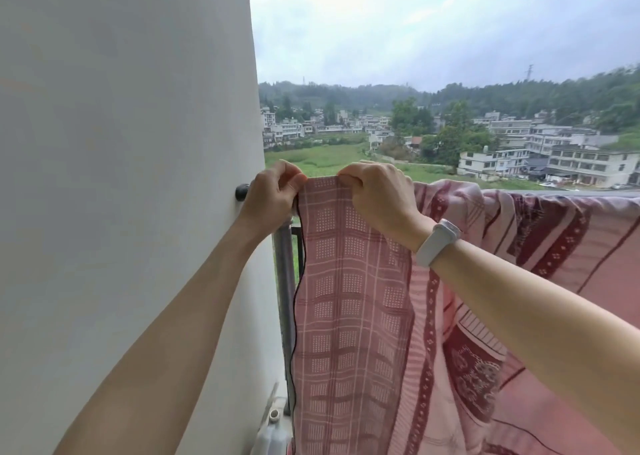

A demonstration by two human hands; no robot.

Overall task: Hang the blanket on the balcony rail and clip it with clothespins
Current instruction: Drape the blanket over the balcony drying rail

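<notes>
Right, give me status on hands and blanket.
Left hand and right hand each pinching the top edge of the pink checked blanket, draped over the balcony rail. No clothespins visible. White wall close left.

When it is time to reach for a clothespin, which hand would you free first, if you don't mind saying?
Probably the right hand. The left hand pinches the blanket at its end corner beside the wall, likely keeping it from slipping; the right grips further in, where blanket already drapes over the rail. No clothespin is in view.

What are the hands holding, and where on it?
Both hands, left hand and right hand, pinch the blanket at its top edge, near its left corner.
</notes>
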